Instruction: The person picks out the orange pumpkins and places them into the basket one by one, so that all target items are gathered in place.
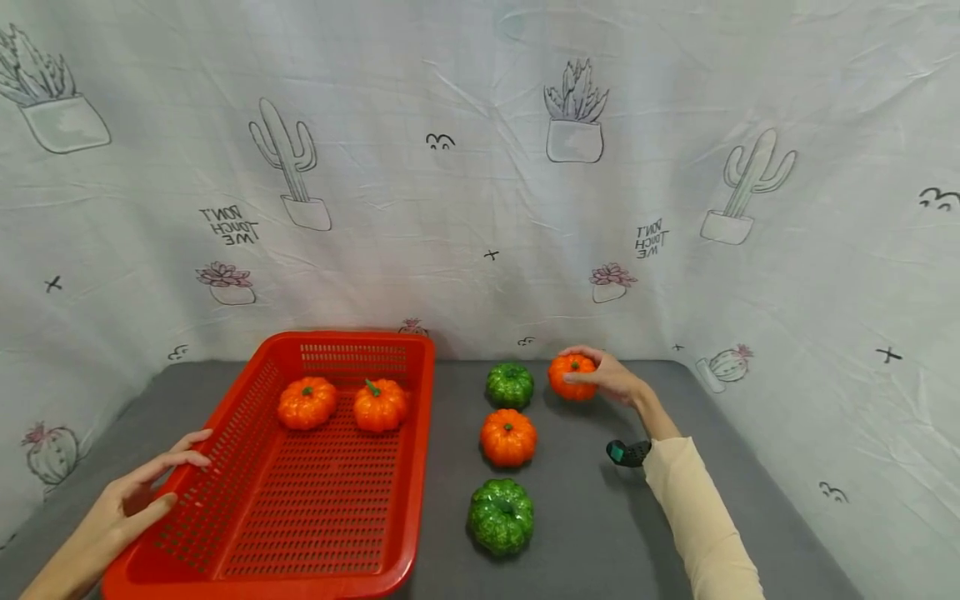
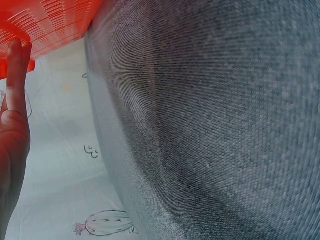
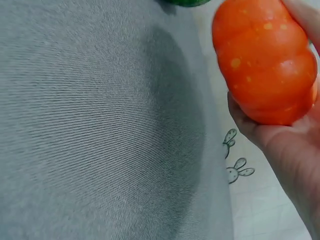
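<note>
My right hand (image 1: pixel 613 377) grips a small orange pumpkin (image 1: pixel 572 377) at the back right of the table. In the right wrist view this pumpkin (image 3: pixel 265 60) is held just above the grey cloth, with thumb and fingers on either side. My left hand (image 1: pixel 123 508) rests on the left rim of a red plastic basket (image 1: pixel 426 467), its fingers fairly straight and reaching over the edge. Inside the basket, towards the back, sit two orange pumpkins, one on the left (image 1: pixel 307 403) and one on the right (image 1: pixel 381 406).
Between basket and right arm, a column stands on the grey table (image 1: pixel 585 533): a green pumpkin (image 1: pixel 510 385) at the back, an orange pumpkin (image 1: pixel 508 438) mid-way, another green pumpkin (image 1: pixel 501 517) in front. A patterned curtain (image 1: pixel 465 200) hangs behind. A black wrist device (image 1: pixel 628 453) is on the right arm.
</note>
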The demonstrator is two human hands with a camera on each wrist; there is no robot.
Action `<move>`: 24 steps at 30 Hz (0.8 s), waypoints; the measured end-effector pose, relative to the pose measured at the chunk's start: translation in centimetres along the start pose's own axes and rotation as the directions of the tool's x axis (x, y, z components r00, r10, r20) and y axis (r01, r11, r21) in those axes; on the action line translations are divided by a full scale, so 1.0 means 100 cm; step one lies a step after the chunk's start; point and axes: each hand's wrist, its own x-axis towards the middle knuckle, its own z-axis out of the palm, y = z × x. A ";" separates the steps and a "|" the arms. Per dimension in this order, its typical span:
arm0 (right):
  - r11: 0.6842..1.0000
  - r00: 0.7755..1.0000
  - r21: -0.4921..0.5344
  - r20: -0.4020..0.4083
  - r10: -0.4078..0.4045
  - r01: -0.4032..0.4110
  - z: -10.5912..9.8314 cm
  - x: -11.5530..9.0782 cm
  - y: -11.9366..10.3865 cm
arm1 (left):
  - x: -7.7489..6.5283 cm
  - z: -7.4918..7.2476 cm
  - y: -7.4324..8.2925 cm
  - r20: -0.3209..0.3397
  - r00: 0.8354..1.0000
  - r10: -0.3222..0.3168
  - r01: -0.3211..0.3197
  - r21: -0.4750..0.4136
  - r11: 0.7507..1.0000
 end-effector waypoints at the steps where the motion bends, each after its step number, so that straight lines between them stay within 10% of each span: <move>1: 1.000 1.000 -0.021 -0.019 -0.012 0.011 0.001 -0.002 -0.002 | 0.000 0.000 0.000 0.003 1.000 0.005 -0.005 -0.012 1.000; 12: 0.985 0.960 -0.144 -0.250 -0.129 0.095 0.030 -0.022 -0.035 | 0.002 -0.002 -0.002 -0.006 1.000 -0.012 0.012 0.014 1.000; 24: 0.967 0.939 -0.041 -0.231 -0.254 0.252 0.102 -0.023 -0.096 | 0.000 -0.001 -0.004 -0.041 0.998 -0.049 0.053 0.104 0.993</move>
